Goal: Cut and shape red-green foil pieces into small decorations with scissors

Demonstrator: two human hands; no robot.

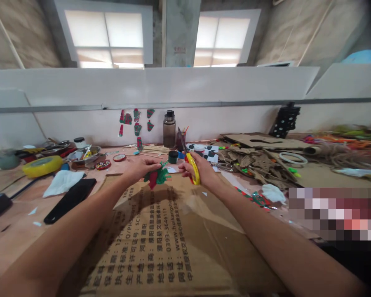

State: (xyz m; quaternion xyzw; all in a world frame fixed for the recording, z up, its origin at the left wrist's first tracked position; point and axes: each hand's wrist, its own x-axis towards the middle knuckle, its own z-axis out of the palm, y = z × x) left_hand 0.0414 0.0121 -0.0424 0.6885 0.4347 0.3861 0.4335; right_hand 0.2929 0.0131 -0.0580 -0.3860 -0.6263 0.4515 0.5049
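A green and red piece of material [156,177] is pinched in my left hand [144,168], above the far edge of a printed cardboard sheet [173,231]. To the right, my right hand [198,167] is closed round scissors [194,168] with yellow and red handles, their dark blades pointing up and away. The scissors and the green and red piece are apart. Behind the hands stands a small dark-capped jar [173,156]. Small white scraps [205,194] lie on the cardboard.
A dark bottle [169,130] and thin sticks [151,150] are at the back. Yellow tape [42,166], white tissue [63,182] and a black flat object [70,201] lie left. Brown scraps [253,161] and a white ring [292,158] are right. Green and red pieces [137,129] hang on the wall.
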